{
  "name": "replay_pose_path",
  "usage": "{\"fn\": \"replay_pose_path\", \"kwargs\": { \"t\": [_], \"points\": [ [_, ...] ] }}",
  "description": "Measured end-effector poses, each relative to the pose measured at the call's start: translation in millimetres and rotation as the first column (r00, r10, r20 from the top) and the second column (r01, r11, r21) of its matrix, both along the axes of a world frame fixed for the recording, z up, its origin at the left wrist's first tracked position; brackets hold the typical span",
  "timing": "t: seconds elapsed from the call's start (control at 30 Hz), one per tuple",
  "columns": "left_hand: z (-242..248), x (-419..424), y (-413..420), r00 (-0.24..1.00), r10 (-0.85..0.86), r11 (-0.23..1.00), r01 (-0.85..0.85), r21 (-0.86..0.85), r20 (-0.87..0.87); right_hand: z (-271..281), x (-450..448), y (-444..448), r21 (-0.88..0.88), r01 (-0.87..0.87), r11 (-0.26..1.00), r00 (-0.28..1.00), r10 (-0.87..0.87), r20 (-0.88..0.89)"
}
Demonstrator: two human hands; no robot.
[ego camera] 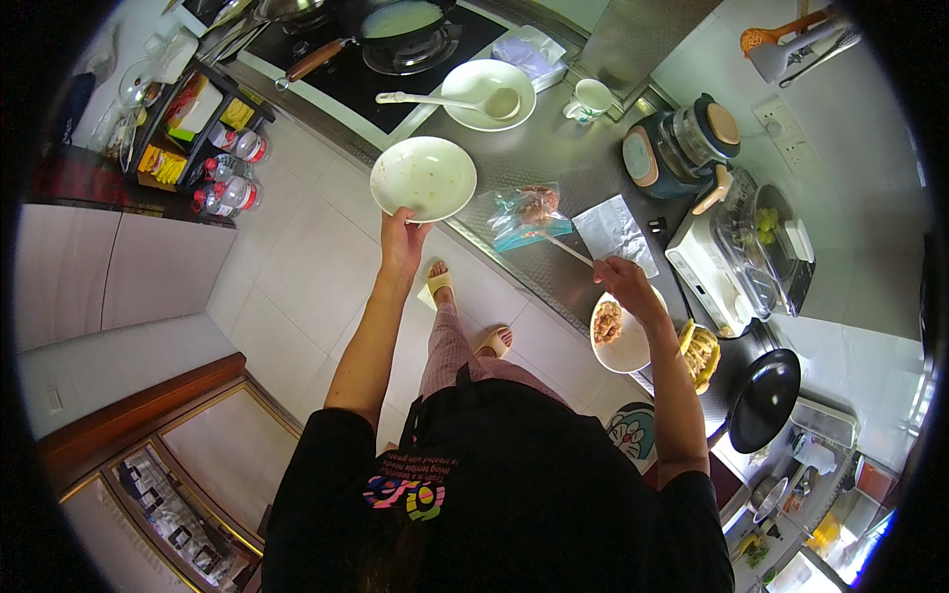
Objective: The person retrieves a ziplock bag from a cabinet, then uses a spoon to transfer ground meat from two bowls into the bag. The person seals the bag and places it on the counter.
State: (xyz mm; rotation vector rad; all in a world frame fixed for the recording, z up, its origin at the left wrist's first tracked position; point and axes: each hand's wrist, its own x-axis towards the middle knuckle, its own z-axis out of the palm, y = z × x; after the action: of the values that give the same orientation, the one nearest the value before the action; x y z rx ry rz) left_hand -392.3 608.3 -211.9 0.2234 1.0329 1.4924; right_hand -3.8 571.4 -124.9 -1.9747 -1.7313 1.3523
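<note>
My left hand (404, 241) grips the near rim of a white bowl (422, 178), which is held above the floor by the counter edge and has only smears and bits of food inside. In my right hand (630, 285) is a thin, light-coloured utensil (567, 249). Its far end reaches the mouth of a clear zip bag (511, 215) with minced meat (540, 201) in it. Below my right wrist, partly hidden by it, stands a second white bowl (626, 354) with a mound of minced meat (607, 323) on one side.
A bowl with a ladle (500, 104), a cup (590, 100) and a silvery sheet (615, 230) lie on the steel counter (474, 156). Beyond are a pan on the stove (400, 18), a kettle-like appliance (678, 148), a white steamer (712, 274), a yellow food dish (700, 356) and a black lid (767, 400).
</note>
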Motion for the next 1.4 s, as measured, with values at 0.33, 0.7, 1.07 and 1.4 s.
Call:
{"fn": "replay_pose_path", "kwargs": {
  "t": [0.33,0.7,1.07,1.4],
  "points": [
    [-3.4,-27.1,25.7,0.921,-0.277,0.959,0.246,-0.143,-0.273,-3.0,-11.7,9.0,-0.114,-0.065,0.991,0.973,0.037,-0.228],
    [-20.4,-16.5,12.0,0.956,-0.135,0.991,0.127,-0.045,-0.261,-17.4,-13.3,20.7,-0.162,-0.041,0.986,0.978,0.006,-0.207],
    [-38.4,105.8,-71.4,0.207,-0.052,0.940,0.339,0.022,-0.977,-25.1,-9.2,22.5,-0.253,-0.036,0.967,0.967,-0.030,-0.252],
    [-21.2,143.2,-45.4,0.481,-0.168,0.980,0.174,-0.094,-0.860,-42.7,-4.2,25.7,-0.114,-0.006,0.994,0.977,-0.018,-0.211]
  ]
}}
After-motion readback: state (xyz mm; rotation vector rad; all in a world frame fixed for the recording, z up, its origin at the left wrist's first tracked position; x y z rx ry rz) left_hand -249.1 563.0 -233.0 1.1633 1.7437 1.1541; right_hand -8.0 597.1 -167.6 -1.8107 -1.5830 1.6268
